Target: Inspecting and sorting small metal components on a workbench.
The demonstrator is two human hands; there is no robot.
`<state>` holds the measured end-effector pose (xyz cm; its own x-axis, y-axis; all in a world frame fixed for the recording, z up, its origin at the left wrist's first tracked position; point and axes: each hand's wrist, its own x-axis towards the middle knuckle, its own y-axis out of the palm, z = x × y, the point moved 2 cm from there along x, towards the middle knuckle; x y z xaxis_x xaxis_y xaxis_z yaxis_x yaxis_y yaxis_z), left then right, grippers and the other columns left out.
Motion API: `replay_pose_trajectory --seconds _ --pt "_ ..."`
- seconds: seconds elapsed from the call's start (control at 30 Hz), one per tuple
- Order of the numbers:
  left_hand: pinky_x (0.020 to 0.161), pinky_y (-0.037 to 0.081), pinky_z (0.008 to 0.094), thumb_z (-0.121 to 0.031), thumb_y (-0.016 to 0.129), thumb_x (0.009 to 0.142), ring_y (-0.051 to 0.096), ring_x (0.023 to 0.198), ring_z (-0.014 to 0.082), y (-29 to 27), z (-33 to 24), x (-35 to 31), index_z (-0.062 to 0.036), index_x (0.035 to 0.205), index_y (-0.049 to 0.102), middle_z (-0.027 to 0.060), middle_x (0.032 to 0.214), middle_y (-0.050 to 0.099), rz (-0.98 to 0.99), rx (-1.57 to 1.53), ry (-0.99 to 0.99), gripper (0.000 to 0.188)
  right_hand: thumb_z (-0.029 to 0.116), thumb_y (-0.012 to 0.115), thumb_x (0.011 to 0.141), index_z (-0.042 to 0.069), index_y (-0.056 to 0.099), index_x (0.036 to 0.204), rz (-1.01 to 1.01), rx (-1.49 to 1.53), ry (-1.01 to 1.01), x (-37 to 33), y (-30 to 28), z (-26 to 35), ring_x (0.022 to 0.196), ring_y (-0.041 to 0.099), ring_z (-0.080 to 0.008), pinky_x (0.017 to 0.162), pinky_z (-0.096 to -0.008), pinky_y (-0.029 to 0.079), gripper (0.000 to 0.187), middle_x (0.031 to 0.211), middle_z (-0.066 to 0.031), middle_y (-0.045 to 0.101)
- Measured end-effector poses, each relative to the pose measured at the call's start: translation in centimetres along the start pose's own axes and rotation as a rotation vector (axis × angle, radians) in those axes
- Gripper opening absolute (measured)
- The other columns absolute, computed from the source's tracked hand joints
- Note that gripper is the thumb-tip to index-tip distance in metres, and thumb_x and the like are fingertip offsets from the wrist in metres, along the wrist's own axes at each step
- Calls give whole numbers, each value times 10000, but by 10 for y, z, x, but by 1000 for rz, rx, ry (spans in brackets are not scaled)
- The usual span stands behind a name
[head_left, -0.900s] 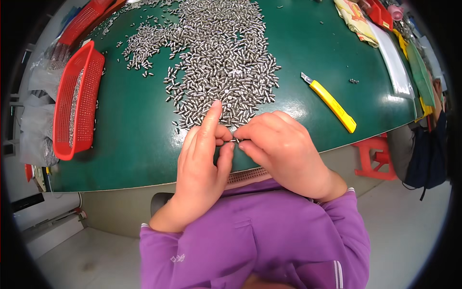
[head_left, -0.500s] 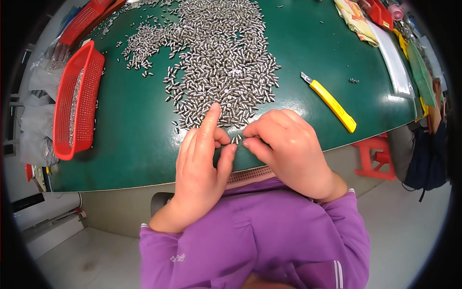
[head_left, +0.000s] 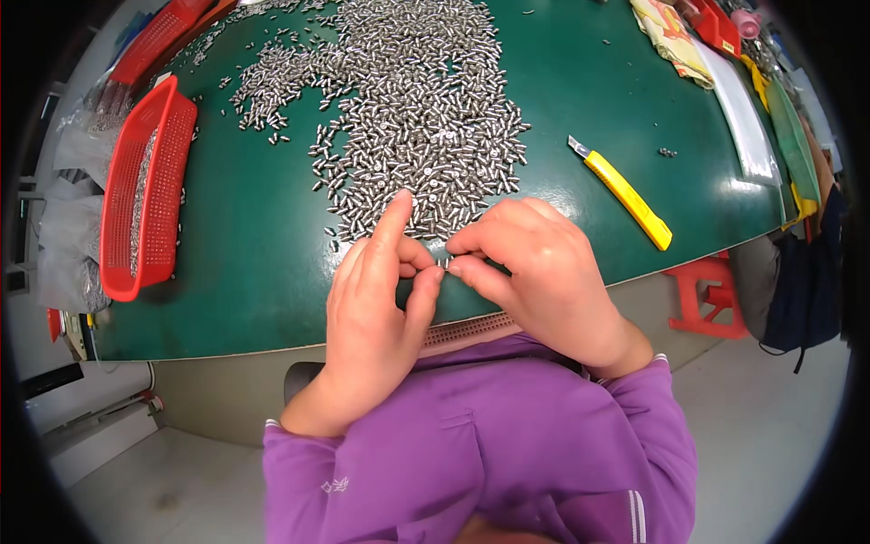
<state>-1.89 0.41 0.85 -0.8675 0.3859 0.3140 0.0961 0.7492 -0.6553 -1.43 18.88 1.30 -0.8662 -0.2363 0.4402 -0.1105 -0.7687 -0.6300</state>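
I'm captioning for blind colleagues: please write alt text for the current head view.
A person's left hand and right hand are close together, with tiny metal parts between their fingertips, at the near side of a green table. Beyond spreads a large pile of similar parts; a red basket stands at left, and a yellow utility knife lies at right.

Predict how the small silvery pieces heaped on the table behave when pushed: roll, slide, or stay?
The small silvery pieces look rounded with tapered ends, so loose ones would probably roll on the smooth green tabletop. Their shine suggests stiff metal, perhaps slippery to pinch. Heaped in contact, pushing one would likely shift its neighbours.
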Motion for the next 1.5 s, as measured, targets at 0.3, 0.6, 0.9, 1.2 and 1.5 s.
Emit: replay_pose_trajectory --seconds 0.3,0.6,0.9,1.2,1.5 --pt "778 515 344 99 728 812 601 819 204 4 3 -4 -5 1520 433 49 880 644 -27 -66 -42 774 82 783 761 92 680 856 32 41 6 -1 7 2 797 602 -274 695 -404 498 141 823 -52 606" --pt "835 515 307 116 713 815 590 858 143 1 0 -6 -14 1511 459 31 899 619 -8 -54 -10 752 71 774 752 100 640 876 53 18 6 -5 6 4 804 574 -281 699 -406 483 185 872 -53 592" --pt "790 513 357 113 715 787 597 844 216 1 -2 -2 -17 1505 463 54 904 644 -4 -32 17 772 47 755 756 94 636 901 26 60 -68 -5 11 2 818 591 -278 717 -410 488 194 878 -55 611" --pt "798 523 358 115 713 785 604 855 222 1 -5 -2 -22 1505 466 61 911 640 -20 -25 -6 774 -10 706 775 87 627 1042 27 202 -25 -1 14 4 844 626 -289 748 -421 504 295 896 -54 662" --pt "802 522 359 121 711 784 605 866 226 0 1 -5 -7 1521 436 66 933 631 -3 -57 27 797 -17 689 787 78 622 1095 55 171 -12 -3 13 3 884 625 -296 770 -418 506 329 960 -71 662"
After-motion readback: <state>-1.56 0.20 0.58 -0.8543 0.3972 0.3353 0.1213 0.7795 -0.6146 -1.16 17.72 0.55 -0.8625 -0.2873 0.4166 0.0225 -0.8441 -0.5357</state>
